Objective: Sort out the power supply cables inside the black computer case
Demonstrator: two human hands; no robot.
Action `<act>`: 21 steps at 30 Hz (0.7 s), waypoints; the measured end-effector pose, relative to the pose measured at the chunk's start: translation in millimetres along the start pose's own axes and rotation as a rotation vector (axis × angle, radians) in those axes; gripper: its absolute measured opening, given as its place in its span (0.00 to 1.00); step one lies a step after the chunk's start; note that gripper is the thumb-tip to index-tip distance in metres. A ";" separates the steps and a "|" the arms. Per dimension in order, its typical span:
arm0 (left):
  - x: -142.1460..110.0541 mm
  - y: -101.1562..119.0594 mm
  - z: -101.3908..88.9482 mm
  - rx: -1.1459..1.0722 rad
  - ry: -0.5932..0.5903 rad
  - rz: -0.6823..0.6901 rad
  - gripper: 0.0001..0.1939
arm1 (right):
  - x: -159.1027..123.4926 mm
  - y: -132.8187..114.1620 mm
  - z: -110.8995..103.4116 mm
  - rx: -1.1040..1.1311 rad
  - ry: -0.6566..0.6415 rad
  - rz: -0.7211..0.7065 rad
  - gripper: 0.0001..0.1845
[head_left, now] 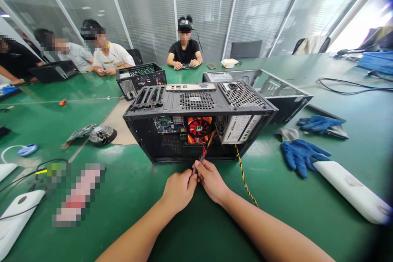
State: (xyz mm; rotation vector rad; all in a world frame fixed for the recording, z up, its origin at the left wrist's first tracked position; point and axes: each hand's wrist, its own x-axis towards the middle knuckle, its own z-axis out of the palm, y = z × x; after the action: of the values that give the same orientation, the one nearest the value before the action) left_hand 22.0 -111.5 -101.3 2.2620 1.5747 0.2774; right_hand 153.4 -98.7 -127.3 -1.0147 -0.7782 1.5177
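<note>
In front of me an open black computer case lies on its side panel edge, its vented rear face upward. Inside sit a red-and-black cooling fan, part of a green-blue circuit board and a silver power supply. A bundle of red and black cables comes out of the case toward me. My left hand and my right hand meet at this bundle, both with fingers closed on it. A yellow-and-black twisted cable hangs from the power supply beside my right wrist.
Blue work gloves and a white oblong device lie to the right. Another open case stands behind, a smaller one behind left. At left are a CPU cooler and a second white device. Several people sit across the green table.
</note>
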 end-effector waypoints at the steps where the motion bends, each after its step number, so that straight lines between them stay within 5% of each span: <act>1: -0.1 -0.1 0.0 0.001 0.004 0.003 0.16 | -0.2 -0.2 0.1 -0.002 0.000 0.001 0.19; 14: -0.9 2.7 -7.1 0.194 0.022 0.012 0.17 | -1.0 -2.8 1.9 0.034 -0.019 0.018 0.19; 21: -0.6 2.7 -8.1 -0.054 0.003 0.006 0.17 | -0.9 -3.4 1.9 0.103 -0.029 0.048 0.19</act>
State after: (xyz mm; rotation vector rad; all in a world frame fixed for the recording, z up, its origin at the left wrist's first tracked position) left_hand 21.2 -111.4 -92.8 2.2267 1.5430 0.3212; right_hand 153.1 -98.9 -123.3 -0.9423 -0.6926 1.6000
